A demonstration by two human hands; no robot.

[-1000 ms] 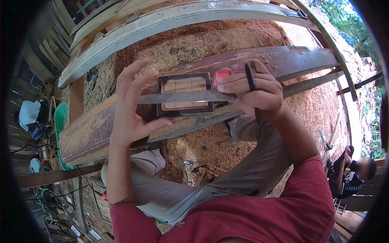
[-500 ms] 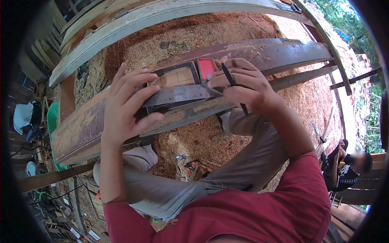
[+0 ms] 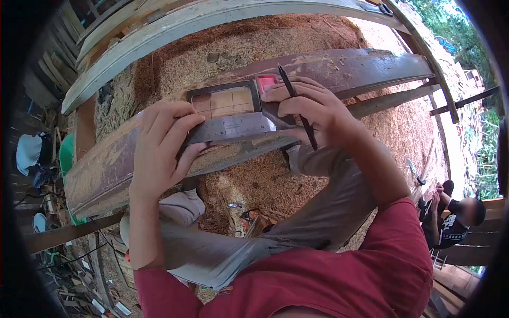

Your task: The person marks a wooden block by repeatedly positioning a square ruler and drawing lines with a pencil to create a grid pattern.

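Observation:
A metal ruler (image 3: 233, 126) lies across the near side of a dark rectangular frame (image 3: 257, 96), whose opening shows wood with pencil lines. My left hand (image 3: 161, 143) pinches the ruler's left end between thumb and fingers. Around the ruler's right end, my right hand (image 3: 318, 111) is closed, with a black pen (image 3: 292, 93) held slanting between its fingers. Beside the frame, a red-lined compartment (image 3: 266, 82) is partly covered by my right fingertips. Everything rests on a long maroon board (image 3: 366, 71).
A long pale beam (image 3: 185, 27) runs across the far side. Wood shavings (image 3: 222, 58) cover the ground. My legs are under the near edge of the board. Another person (image 3: 453, 220) sits at the far right. A green object (image 3: 67, 153) is at left.
My left fingers have closed onto the ruler's end. The ruler sits slightly lower, uncovering more of the frame. The pen has tilted up and left, and my right hand covers more red.

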